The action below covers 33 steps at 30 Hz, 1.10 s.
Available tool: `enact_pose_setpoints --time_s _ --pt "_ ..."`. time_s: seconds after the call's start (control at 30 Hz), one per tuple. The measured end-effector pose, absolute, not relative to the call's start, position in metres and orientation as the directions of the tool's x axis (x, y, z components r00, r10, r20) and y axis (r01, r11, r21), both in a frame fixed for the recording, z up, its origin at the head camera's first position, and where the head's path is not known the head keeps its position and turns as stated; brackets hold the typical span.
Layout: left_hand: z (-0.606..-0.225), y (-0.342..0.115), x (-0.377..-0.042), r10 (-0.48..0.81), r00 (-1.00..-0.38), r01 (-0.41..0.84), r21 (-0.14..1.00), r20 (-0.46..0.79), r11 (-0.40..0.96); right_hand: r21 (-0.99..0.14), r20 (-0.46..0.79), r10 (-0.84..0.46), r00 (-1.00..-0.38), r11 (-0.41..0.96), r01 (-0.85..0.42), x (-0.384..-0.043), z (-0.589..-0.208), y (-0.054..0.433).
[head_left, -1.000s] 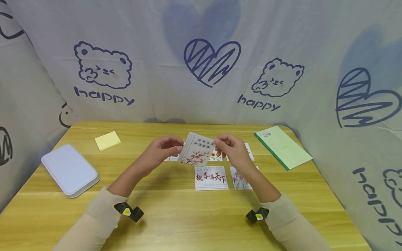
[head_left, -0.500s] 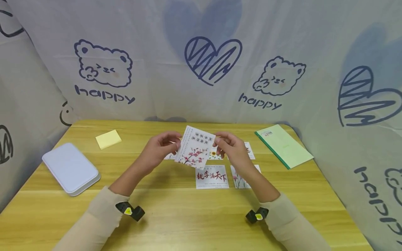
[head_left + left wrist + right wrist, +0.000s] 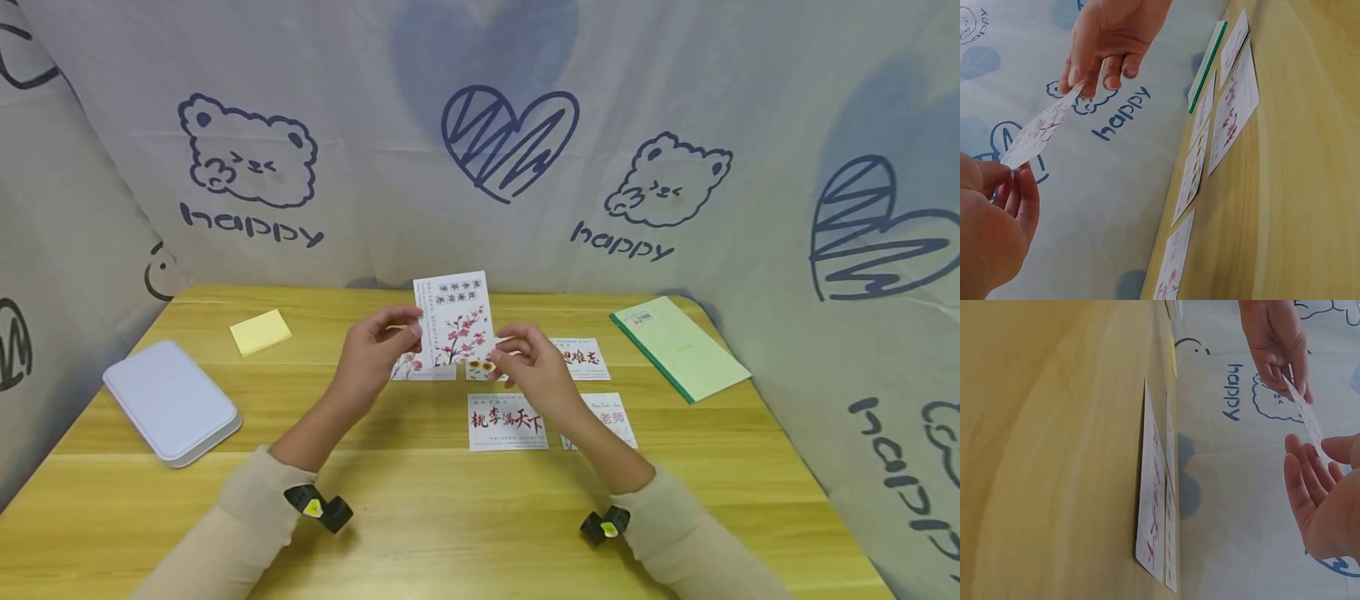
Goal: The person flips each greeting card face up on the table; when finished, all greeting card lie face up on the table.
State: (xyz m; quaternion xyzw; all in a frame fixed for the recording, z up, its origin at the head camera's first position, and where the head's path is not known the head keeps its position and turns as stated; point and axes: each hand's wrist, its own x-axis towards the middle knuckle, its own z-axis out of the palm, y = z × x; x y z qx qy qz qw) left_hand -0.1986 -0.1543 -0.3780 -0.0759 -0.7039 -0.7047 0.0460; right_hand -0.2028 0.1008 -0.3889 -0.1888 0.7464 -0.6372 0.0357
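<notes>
Both hands hold one square white card (image 3: 459, 321), printed with pink blossom branches and dark characters, up above the table. My left hand (image 3: 367, 354) pinches its left edge between thumb and fingers. At the lower right corner, the thumb and fingers of my right hand (image 3: 536, 367) pinch it. In the left wrist view the card (image 3: 1041, 131) spans the gap between the two hands, tilted. Behind and below it on the table lie a sunflower card (image 3: 478, 370) and a pink flower card (image 3: 427, 369), both partly covered.
A card with red characters (image 3: 508, 422) lies in the front row, beside another card (image 3: 611, 419) partly under my right wrist. Behind is a further red-lettered card (image 3: 585, 358). A white case (image 3: 168, 400) and yellow sticky notes (image 3: 259, 332) lie left, a green notebook (image 3: 681, 350) right.
The blossom card has risen, shifted slightly left and turned to stand nearly square to the view. My right hand's grip has gone from its upper right edge to the lower right corner.
</notes>
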Motion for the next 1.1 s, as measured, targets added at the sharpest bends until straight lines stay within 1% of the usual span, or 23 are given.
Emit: enact_pose_setpoints --time_s 0.17,0.27,0.43,0.6,0.83,0.97,1.1 --pt "-0.380 -0.149 -0.199 0.058 -0.981 0.181 0.982 0.184 -0.058 -0.961 0.201 -0.302 -0.932 0.123 -0.247 -0.203 -0.389 0.100" --pt "-0.380 -0.151 -0.201 0.091 -0.982 0.157 0.983 0.165 -0.090 -0.962 0.205 -0.298 -0.932 0.115 -0.248 -0.203 -0.387 0.103" --pt "-0.374 -0.168 -0.205 0.146 -0.983 0.097 0.992 0.107 -0.079 -0.961 0.203 -0.349 -0.915 0.106 -0.254 -0.200 -0.379 0.108" --pt "-0.367 -0.186 -0.204 0.224 -0.971 0.084 0.996 0.079 0.012 -0.940 0.181 -0.431 -0.884 0.188 -0.284 -0.197 -0.376 0.107" --pt "-0.372 -0.195 -0.198 0.291 -0.955 0.085 0.990 0.049 0.112 -0.903 0.099 -0.536 -0.839 0.305 -0.301 -0.201 -0.375 0.103" --pt "-0.378 -0.201 -0.192 0.321 -0.946 0.103 0.979 0.041 0.178 -0.877 0.066 -0.570 -0.819 0.359 -0.321 -0.207 -0.375 0.098" --pt "-0.384 -0.208 -0.188 0.344 -0.939 0.083 0.963 -0.011 0.258 -0.846 0.057 -0.580 -0.813 0.404 -0.348 -0.213 -0.376 0.091"
